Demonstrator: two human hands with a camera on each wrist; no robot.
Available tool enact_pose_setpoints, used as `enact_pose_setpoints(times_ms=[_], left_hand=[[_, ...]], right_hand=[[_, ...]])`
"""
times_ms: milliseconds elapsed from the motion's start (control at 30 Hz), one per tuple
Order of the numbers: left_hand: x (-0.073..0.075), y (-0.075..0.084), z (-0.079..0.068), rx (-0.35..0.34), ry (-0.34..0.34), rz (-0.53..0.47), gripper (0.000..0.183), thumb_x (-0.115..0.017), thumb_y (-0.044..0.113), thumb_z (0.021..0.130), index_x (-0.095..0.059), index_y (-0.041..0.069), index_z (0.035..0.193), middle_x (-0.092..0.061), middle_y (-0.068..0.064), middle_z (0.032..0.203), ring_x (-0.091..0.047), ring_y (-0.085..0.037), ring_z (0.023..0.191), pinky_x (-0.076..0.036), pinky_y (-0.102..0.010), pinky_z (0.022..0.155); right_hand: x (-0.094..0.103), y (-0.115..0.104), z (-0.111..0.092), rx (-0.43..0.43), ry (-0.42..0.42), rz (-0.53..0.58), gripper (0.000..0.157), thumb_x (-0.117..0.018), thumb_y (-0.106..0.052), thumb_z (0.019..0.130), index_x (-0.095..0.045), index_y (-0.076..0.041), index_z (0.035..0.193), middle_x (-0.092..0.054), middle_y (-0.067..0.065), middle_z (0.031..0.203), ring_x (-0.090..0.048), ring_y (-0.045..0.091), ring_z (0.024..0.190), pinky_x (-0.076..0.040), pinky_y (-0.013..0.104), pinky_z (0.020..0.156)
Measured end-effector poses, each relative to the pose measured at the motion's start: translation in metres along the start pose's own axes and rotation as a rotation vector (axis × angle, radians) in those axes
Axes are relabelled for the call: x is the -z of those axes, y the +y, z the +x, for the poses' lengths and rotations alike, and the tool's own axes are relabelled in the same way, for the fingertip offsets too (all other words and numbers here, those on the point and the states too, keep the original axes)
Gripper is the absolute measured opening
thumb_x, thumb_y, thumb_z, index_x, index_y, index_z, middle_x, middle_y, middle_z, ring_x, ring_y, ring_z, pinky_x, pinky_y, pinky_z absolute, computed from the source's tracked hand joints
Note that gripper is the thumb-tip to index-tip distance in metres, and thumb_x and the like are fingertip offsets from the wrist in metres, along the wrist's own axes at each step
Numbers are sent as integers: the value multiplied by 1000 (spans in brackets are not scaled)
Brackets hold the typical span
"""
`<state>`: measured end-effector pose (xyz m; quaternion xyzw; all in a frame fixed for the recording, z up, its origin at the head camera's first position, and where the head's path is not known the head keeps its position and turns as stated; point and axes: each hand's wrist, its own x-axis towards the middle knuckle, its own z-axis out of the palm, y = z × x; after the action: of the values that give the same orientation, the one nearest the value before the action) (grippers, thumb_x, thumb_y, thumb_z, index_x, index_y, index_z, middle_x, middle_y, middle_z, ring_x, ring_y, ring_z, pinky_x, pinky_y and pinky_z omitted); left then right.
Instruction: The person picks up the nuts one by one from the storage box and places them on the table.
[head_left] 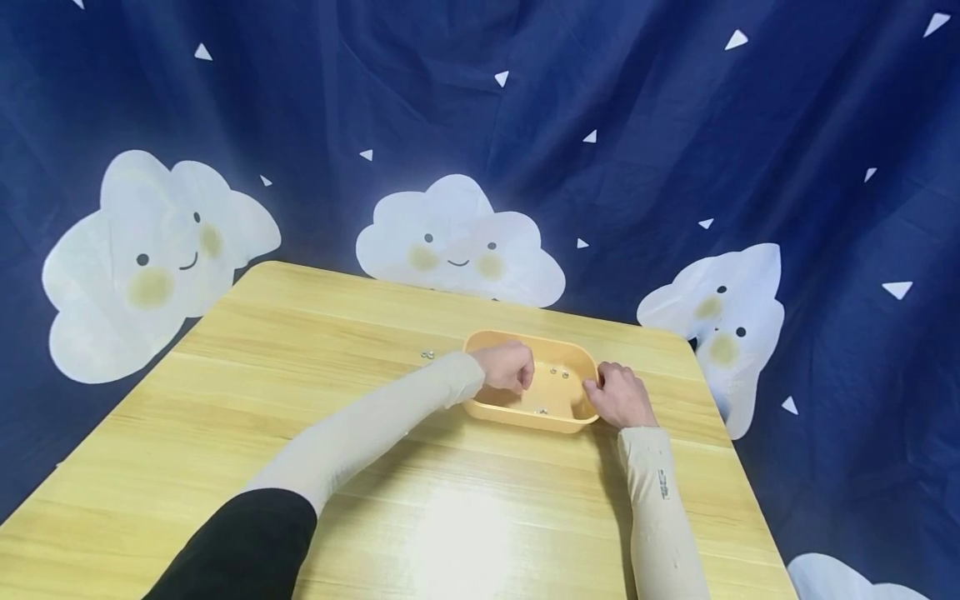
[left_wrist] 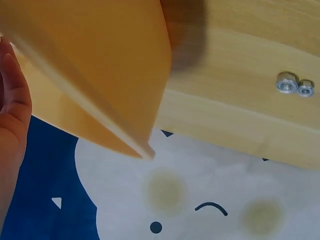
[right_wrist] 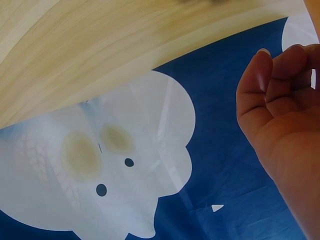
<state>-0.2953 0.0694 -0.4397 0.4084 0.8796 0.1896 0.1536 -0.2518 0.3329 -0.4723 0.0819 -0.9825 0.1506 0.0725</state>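
A shallow yellow-orange plastic bin with rounded corners sits on the wooden table. My left hand reaches over its left rim, fingers curled down inside; I cannot tell whether they pinch anything. In the left wrist view, only part of that hand shows, beyond the bin wall. At the right end, my right hand grips the rim, thumb on the inner side. The right wrist view shows this hand with its fingers bent. Several small metal nuts lie on the bin floor.
Two flanged metal nuts lie side by side on the table, left of the bin. Behind the far edge of the table hangs a dark blue curtain printed with white clouds and triangles.
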Motion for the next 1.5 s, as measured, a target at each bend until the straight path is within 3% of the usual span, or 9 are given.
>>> enact_pose_setpoints(times_ms=[200, 467, 733, 1100, 1500], left_hand=[[11, 0, -10, 19, -5, 7, 18, -75, 2, 88, -77, 6, 106, -74, -5, 112, -67, -20, 111, -56, -29, 101], [22, -11, -18, 32, 11, 70, 21, -71, -2, 86, -77, 7, 104, -74, -5, 114, -63, -24, 116, -57, -30, 97], [33, -21, -24, -29, 20, 54, 19, -71, -5, 87, -77, 0, 104, -78, -12, 113, -72, -28, 111, -60, -33, 97], [50, -44, -42, 23, 82, 0, 7, -75, 5, 90, -76, 3, 96, -77, -8, 103, -72, -23, 102, -60, -31, 96], [59, -70, -65, 70, 120, -24, 14, -73, 3, 89, -77, -1, 101, -77, -11, 104, -73, -24, 99, -61, -32, 94]], right_hand=[[0, 1, -1, -3, 2, 2, 21, -57, -23, 91, -52, -10, 74, -58, 12, 77, -54, 31, 71, -44, 42, 64], [1, -2, -1, -4, -1, -13, 22, -58, -24, 91, -53, -11, 74, -59, 12, 78, -56, 31, 73, -46, 43, 66], [1, -1, -1, 1, 4, -39, 22, -55, -25, 90, -52, -12, 73, -57, 11, 75, -54, 30, 70, -43, 41, 62], [3, -2, -3, -8, -14, -92, 21, -55, -29, 91, -57, -10, 82, -60, 14, 86, -58, 38, 83, -48, 55, 73], [3, -2, -4, -23, -20, -82, 22, -55, -30, 92, -58, -9, 87, -61, 15, 89, -59, 40, 87, -48, 57, 75]])
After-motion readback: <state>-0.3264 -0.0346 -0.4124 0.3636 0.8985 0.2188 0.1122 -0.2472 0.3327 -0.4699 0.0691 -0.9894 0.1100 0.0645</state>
